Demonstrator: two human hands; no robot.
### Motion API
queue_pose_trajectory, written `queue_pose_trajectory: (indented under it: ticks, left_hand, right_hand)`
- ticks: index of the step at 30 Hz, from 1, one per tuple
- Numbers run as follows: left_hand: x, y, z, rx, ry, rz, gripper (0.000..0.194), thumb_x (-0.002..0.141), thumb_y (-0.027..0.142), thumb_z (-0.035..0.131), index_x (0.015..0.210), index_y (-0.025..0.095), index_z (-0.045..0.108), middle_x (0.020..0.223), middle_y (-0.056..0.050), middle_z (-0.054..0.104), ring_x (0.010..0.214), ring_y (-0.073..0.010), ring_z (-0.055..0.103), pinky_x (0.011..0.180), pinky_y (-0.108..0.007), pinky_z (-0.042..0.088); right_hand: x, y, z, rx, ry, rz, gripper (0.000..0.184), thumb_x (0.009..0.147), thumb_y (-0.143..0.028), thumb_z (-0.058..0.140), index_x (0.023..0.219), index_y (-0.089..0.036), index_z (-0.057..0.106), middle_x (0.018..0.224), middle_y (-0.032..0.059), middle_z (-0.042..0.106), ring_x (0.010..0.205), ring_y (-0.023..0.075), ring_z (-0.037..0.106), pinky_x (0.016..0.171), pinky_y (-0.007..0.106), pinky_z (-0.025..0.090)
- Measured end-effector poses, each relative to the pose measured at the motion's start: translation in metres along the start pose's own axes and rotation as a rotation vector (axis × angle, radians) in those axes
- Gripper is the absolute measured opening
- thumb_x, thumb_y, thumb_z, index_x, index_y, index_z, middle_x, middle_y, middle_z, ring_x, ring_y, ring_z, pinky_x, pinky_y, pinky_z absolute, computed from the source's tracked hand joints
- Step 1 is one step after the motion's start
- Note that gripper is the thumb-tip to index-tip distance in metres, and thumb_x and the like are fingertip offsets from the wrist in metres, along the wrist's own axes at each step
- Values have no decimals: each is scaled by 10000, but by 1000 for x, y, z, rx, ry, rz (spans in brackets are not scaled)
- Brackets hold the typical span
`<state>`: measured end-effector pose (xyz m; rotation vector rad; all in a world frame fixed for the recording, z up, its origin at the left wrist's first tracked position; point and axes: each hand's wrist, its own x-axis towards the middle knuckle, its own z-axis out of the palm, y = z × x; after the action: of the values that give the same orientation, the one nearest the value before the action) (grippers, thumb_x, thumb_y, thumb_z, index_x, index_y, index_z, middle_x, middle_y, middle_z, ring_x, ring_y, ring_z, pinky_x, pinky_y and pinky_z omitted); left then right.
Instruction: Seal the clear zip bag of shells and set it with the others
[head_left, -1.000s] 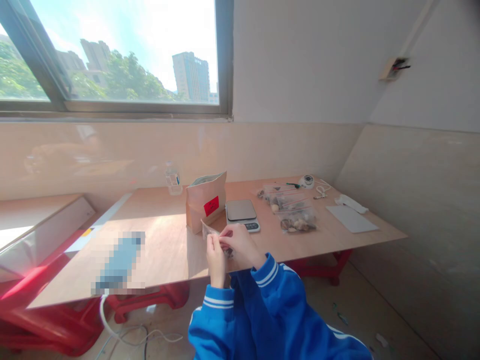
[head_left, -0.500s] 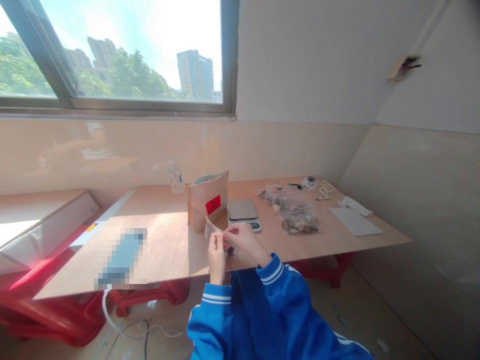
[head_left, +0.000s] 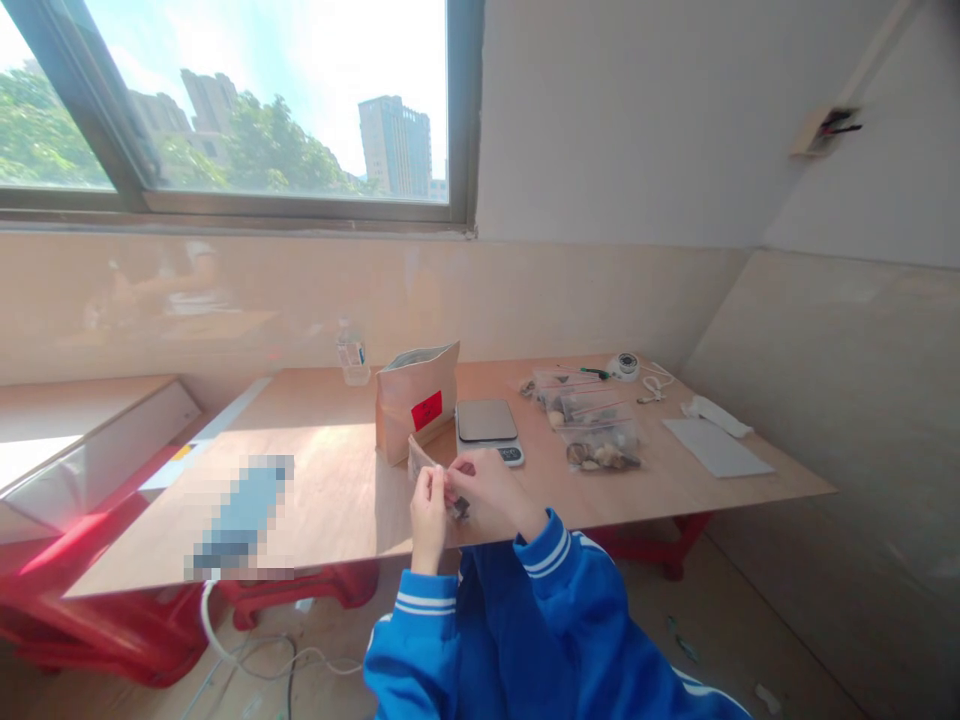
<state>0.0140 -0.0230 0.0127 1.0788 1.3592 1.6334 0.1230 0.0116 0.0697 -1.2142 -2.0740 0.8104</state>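
Both hands have crept a little closer to the scale since a second ago, working the same small clear bag (head_left: 435, 478). Left hand (head_left: 429, 505) and right hand (head_left: 487, 488) pinch its top edge between fingertips, fingers closed on the plastic, just in front of the scale (head_left: 487, 428) at the table (head_left: 322, 500) edge. Left of the scale stands a brown paper bag (head_left: 416, 412); right of it lie filled clear bags (head_left: 600, 440), and farther right a white sheet (head_left: 716, 447)
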Motion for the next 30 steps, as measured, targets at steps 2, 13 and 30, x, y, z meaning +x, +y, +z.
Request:
queue_pose_trajectory:
  ticks: [2,13,30]
  left_hand:
    - [1,0,0,-5,-24,-17,390,800,565,532,650,210,478,585,33,496,579,-129,510,584,-223,436]
    - [7,0,-5,-81,-177,-177,419,701,595,617,625,204,486,564,16,535,540,-142,540,543,-248,445]
    - [-2,10,8,10,-81,54,442,752,581,571,581,188,466,552,37,451,567,-109,439,578,-220,379]
  right_hand:
    - [2,7,1,80,-9,7,214,814,-275,585,719,-161,739,690,44,720,652,162,636,560,222,397]
    - [3,23,-2,368,-108,68,157,719,-276,662,684,-126,692,642,37,689,612,144,619,560,224,446]
    - [2,33,17,705,380,209,210,648,-317,694,625,-178,538,569,-30,572,534,118,541,516,231,419]
